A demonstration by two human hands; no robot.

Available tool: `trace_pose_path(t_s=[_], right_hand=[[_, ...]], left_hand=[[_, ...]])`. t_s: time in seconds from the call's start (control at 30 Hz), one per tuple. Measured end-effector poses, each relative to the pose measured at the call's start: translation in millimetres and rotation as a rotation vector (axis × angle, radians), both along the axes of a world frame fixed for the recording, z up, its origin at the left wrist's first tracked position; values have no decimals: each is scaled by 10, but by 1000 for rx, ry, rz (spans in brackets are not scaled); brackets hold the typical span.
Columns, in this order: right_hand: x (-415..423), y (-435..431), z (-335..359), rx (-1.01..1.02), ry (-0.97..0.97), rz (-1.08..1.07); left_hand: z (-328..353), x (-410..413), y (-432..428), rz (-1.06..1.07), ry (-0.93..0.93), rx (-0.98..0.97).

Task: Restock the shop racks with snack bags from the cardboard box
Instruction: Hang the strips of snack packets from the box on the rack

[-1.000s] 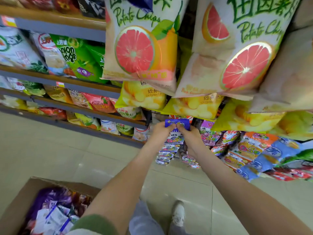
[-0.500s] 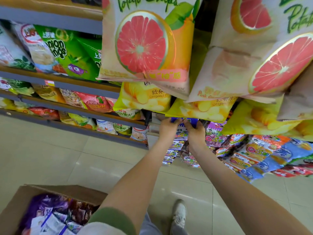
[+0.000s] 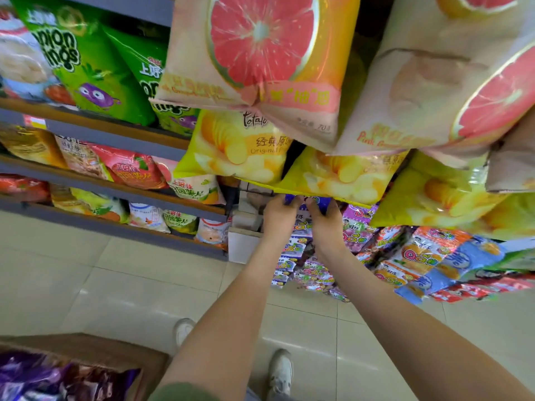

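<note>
A small blue snack bag [image 3: 307, 200] is pinched by its top edge between both hands, the left hand [image 3: 280, 216] and right hand [image 3: 326, 224] side by side, each closed on an upper corner, raised just beneath the yellow potato chip bags [image 3: 344, 178] on the hanging rack. The bag hangs with its long axis downward in front of a column of similar small packets [image 3: 292, 250], its top toward the rack, so the hanging move looks to be up and forward. The cardboard box [image 3: 86, 351] sits on the floor [image 3: 115, 285] at lower left, well apart.
</note>
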State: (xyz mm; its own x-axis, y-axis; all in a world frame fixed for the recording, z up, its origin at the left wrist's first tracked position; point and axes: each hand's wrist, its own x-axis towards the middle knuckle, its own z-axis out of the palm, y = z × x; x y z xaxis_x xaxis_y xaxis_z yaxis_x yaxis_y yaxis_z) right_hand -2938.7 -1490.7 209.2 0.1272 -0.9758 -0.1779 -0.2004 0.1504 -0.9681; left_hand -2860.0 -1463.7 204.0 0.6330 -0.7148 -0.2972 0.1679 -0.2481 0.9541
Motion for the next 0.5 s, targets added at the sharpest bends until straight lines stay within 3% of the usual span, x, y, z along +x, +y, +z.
trace_pose_path(t_s=[0.3, 0.5], right_hand=[[-67, 26, -140, -115, -55, 47], [21, -8, -335, -185, -115, -28]], left_hand=[[-174, 19, 29, -36, -66, -85], [-355, 41, -26, 55, -384, -105]])
